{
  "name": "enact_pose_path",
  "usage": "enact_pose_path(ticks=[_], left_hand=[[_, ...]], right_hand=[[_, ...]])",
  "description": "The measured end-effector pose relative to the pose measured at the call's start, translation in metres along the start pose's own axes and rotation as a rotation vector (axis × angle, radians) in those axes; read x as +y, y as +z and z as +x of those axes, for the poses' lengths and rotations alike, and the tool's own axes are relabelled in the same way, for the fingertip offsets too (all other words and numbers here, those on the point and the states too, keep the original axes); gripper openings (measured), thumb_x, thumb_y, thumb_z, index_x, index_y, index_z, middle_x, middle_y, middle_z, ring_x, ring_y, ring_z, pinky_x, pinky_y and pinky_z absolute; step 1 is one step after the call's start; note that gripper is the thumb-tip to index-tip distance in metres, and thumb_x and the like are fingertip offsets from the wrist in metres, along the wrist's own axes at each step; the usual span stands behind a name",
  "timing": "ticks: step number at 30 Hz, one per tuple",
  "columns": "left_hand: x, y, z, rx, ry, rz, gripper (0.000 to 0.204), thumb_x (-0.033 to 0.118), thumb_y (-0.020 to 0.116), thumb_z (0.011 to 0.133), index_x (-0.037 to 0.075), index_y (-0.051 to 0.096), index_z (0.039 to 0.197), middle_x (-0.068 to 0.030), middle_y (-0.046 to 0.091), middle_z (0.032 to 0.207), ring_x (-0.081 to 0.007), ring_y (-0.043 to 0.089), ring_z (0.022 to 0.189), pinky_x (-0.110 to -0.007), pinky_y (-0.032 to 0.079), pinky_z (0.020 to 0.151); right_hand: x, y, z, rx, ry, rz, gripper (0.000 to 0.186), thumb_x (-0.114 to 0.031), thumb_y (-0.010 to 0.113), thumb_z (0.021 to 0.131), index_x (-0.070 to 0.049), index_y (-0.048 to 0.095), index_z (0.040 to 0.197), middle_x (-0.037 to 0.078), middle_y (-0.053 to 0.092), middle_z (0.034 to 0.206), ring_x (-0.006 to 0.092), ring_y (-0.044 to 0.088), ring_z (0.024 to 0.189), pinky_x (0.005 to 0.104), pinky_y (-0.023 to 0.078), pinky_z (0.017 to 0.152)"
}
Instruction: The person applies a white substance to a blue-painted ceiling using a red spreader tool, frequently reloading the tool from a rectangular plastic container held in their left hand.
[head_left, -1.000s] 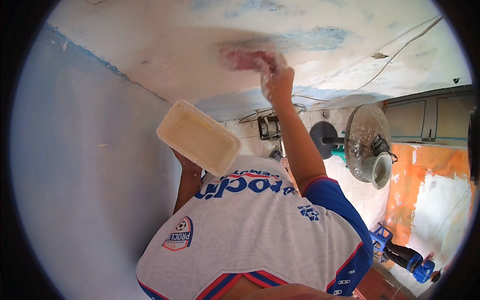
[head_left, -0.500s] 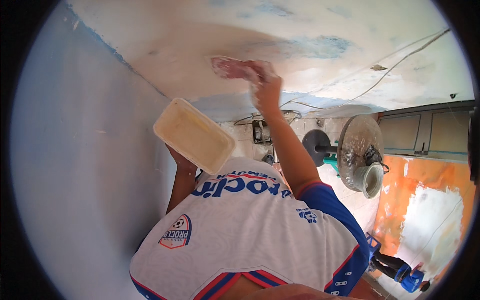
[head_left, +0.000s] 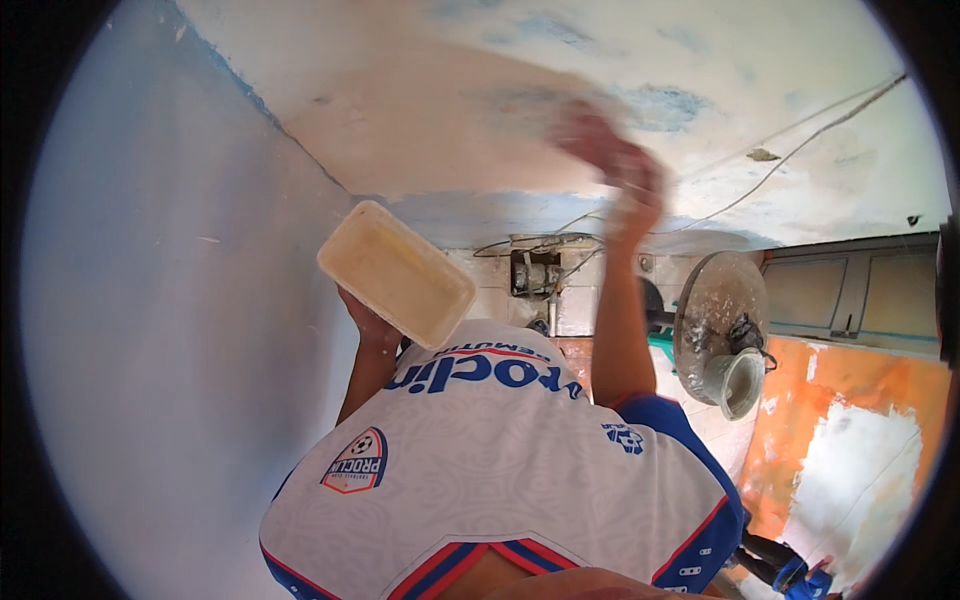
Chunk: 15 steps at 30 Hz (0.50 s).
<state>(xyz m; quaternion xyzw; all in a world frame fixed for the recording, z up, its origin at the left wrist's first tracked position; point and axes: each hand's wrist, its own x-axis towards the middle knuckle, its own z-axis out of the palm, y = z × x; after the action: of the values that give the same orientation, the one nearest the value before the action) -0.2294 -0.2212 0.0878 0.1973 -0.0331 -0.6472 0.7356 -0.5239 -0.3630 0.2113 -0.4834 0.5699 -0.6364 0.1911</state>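
Note:
My left hand [head_left: 370, 322] grips a shallow rectangular cream plastic tub [head_left: 398, 275] from beneath and its side; most of those fingers are hidden behind it. The tub is tilted with its open top facing me, and pale material coats its inside. My right hand [head_left: 638, 178] is raised by the patchy white and blue wall [head_left: 420, 130], smeared by motion. It is closed on a flat red spreader [head_left: 590, 135], which showed white smears a moment earlier. Whether the spreader touches the wall cannot be told.
A plain bluish wall [head_left: 170, 300] stands close on my left. A cable [head_left: 790, 145] runs along the patchy wall. To the right are a round spattered tabletop [head_left: 712, 300] with a pale bucket [head_left: 740, 385] and a black bag. Another person in blue [head_left: 800, 575] is at the lower right.
My right hand has swept to the right along the wall with the red spreader. The left hand and tub stay nearly in place. The other person has shifted lower in view.

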Motion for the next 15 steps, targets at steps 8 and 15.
enact_pose_path(ticks=[8, 15], left_hand=[[-0.001, -0.009, 0.0, -0.015, 0.004, 0.056, 0.061, 0.059, 0.039, 0.103, 0.015, 0.048, 0.144, -0.0058, 0.058, 0.138, -0.027, 0.06, 0.123, -0.045, 0.053, 0.102], [0.001, -0.008, -0.016, 0.07, -0.058, 0.05, 0.063, 0.06, 0.038, 0.103, 0.014, 0.046, 0.145, -0.0058, 0.057, 0.139, -0.0267, 0.057, 0.125, -0.045, 0.049, 0.106]], right_hand=[[0.064, -0.013, 0.062, 0.218, -0.166, -0.182, 0.024, -0.013, 0.067, 0.097, 0.0, 0.066, 0.117, 0.009, 0.071, 0.106, 0.0125, 0.067, 0.079, 0.0235, 0.055, 0.061], [0.041, -0.046, 0.016, 0.252, -0.108, -0.13, 0.023, -0.018, 0.067, 0.096, 0.003, 0.065, 0.106, 0.012, 0.069, 0.101, 0.0171, 0.066, 0.078, 0.0284, 0.058, 0.062]])
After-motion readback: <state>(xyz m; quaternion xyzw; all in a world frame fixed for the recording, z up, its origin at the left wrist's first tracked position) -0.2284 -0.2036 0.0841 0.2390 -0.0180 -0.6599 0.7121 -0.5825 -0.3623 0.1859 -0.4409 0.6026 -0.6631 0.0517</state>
